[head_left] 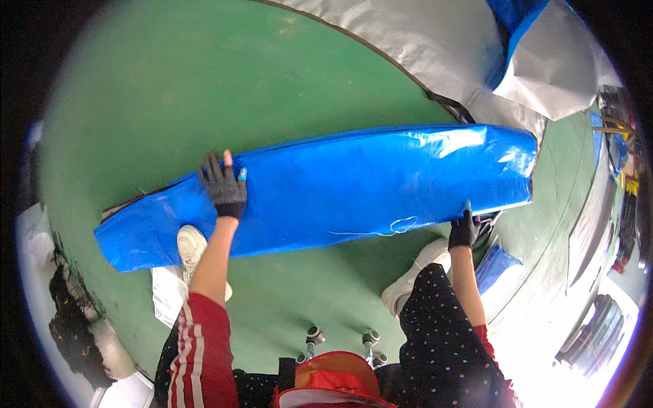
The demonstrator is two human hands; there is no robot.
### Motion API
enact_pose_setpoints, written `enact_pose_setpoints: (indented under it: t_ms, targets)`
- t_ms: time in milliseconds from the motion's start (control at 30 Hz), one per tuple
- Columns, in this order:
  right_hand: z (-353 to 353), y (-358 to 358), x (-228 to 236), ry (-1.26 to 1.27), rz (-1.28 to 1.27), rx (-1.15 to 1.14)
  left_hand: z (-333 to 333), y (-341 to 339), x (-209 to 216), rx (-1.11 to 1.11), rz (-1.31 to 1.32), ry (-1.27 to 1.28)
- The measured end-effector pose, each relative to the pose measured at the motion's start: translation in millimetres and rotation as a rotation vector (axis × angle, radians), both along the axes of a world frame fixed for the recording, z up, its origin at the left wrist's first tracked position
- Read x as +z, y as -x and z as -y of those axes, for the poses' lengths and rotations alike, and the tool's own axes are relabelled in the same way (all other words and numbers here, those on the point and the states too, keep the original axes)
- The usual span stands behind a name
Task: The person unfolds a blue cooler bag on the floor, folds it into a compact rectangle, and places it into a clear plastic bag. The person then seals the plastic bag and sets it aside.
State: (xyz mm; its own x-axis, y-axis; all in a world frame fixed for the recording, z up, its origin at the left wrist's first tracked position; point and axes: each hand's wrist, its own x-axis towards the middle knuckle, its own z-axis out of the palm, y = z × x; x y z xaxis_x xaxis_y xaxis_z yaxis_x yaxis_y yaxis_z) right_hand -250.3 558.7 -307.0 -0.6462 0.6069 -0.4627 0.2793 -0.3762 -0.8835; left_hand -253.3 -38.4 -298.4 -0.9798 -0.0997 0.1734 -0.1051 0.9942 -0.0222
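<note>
A long folded blue tarp (320, 187) with tapered ends lies across the floor in front of me. My left hand (224, 187), in a dark glove with some fingertips uncovered, rests on the tarp's left part near its far edge, fingers spread. At the near edge toward the right end, my right hand (464, 228), in a matching glove, has its thumb on top of the tarp and its other fingers bent at the edge, partly hidden. A loose pale thread (401, 226) hangs along the near edge.
A large silver sheet (408, 44) with a dark border spreads at the far right. My shoes (192, 251) stand at the near edge, the left one against the tarp. A small blue bundle (498, 267) lies right of my right hand. Stool casters (315, 334) show below me.
</note>
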Motion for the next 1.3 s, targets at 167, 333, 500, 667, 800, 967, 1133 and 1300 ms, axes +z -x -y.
enact_pose_setpoints:
  t_ms: [167, 333, 500, 667, 800, 967, 1133, 1300]
  targets:
    - [9, 19, 61, 0.323, -0.1, 0.127, -72, -72, 17, -0.048, -0.054, -0.08]
    - [82, -17, 206, 0.011, -0.253, 0.118, -113, 9, -6, -0.18, 0.061, -0.188]
    - [262, -66, 276, -0.171, -0.526, 0.456, -80, 87, 66, -0.467, 0.869, -0.524]
    - [465, -102, 283, -0.669, -0.701, 1.221, 149, 75, 183, -0.222, 1.136, -1.775]
    - [617, -134, 204, -0.74, -0.818, 1.596, 384, -81, 201, -0.029, 0.667, -2.078]
    - [669, -192, 65, -1.454, -0.613, 2.094, 487, -253, 114, 0.477, 0.512, -2.266]
    - [570, -220, 23, -0.71, -0.3, 1.555, 456, -271, -8, 0.736, 0.555, -1.289]
    - [462, -229, 6, -1.32, -0.12, 1.508, 452, -261, -7, 0.711, 0.295, -1.574]
